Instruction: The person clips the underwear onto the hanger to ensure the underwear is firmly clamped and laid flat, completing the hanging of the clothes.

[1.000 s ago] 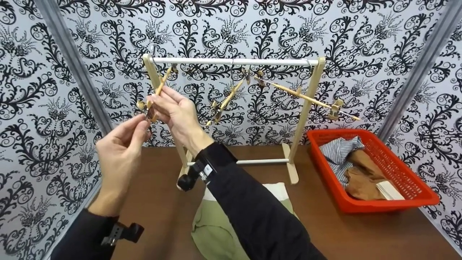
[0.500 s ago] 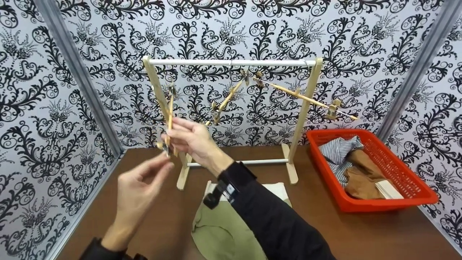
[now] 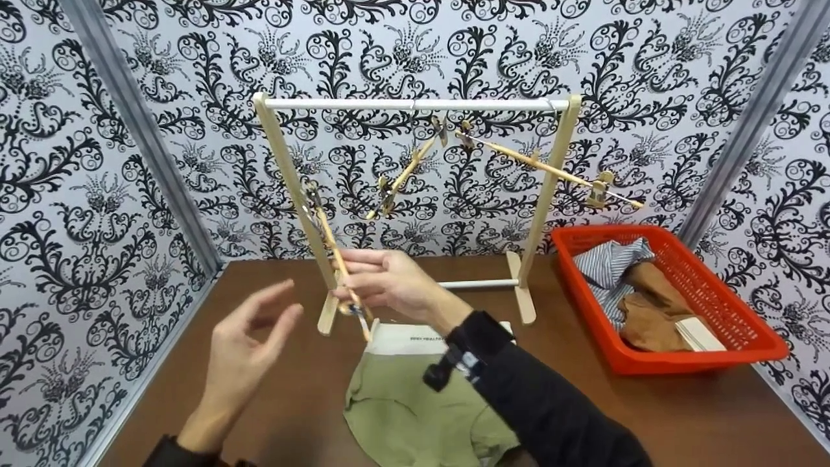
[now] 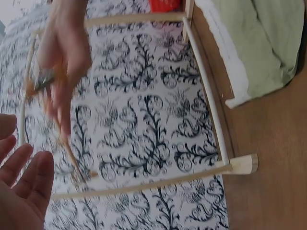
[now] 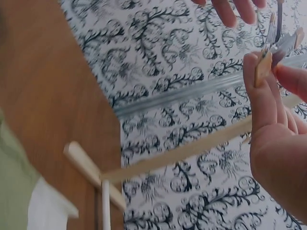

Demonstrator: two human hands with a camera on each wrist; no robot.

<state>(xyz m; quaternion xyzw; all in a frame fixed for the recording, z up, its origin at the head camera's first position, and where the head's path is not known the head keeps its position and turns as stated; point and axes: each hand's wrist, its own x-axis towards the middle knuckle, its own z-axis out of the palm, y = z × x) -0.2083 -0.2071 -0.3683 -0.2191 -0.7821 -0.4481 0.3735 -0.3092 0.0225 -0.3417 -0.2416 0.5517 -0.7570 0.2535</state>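
My right hand (image 3: 405,285) grips a wooden clip hanger (image 3: 329,237) near its lower end, off the rack. One clip (image 5: 264,67) shows by the fingers in the right wrist view. To the left, my left hand (image 3: 241,350) is apart from the hanger, thumb and fingers spread with nothing between them; in the left wrist view its fingers (image 4: 41,177) are extended. Below the right hand, green briefs (image 3: 415,389) with a white waistband (image 3: 402,338) lie flat on the brown table (image 3: 285,376). The right forearm hides part of them.
A wooden rack (image 3: 551,168) with a white rail (image 3: 363,104) stands at the back. A middle hanger (image 3: 412,172) and a right hanger (image 3: 551,170) hang from it. On the right, a red basket (image 3: 661,362) holds striped cloth (image 3: 609,263) and brown cloth (image 3: 655,318).
The hanger has come off the left end of the rail, moving down and right in my right hand. My left hand has let go of its lower clip and dropped lower.
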